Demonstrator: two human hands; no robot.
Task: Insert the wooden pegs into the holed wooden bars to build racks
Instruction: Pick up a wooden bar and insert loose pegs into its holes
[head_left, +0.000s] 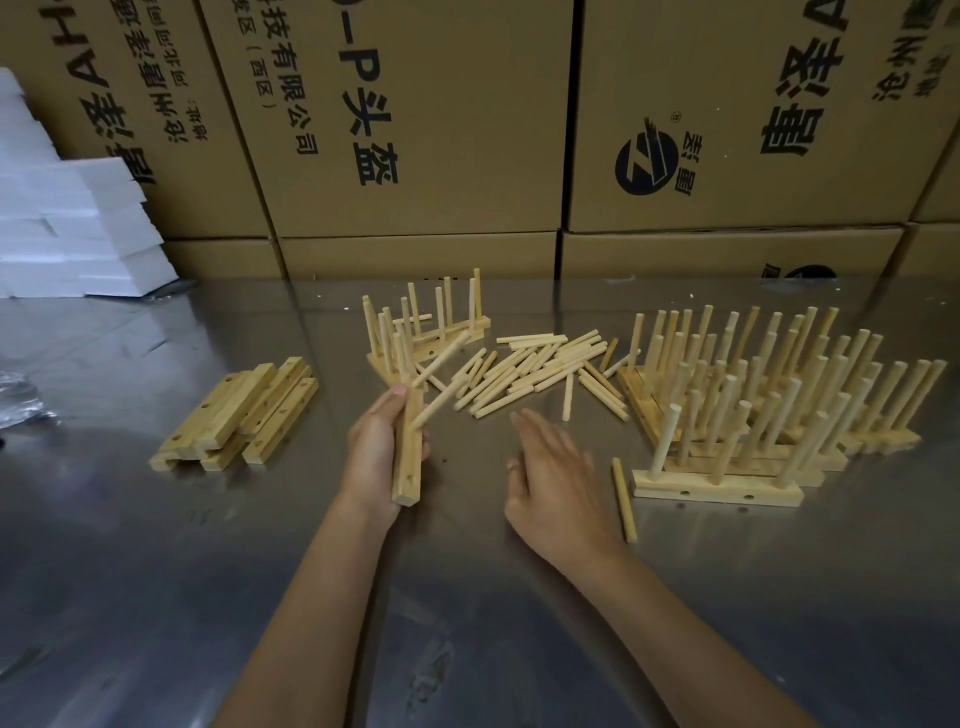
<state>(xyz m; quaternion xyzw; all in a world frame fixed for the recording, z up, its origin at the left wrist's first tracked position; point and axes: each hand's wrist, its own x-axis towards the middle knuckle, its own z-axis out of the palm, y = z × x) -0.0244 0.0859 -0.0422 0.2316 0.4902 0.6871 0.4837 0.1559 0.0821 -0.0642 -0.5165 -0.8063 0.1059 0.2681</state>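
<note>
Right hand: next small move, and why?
Probably reach forward and pick one peg from the loose peg pile. The right hand is open and empty, while the left hand grips a bar with two pegs in and holes still showing.

I see two bare forearms, no sleeves in view, left hand and right hand ungloved, a ring on one right finger.
</note>
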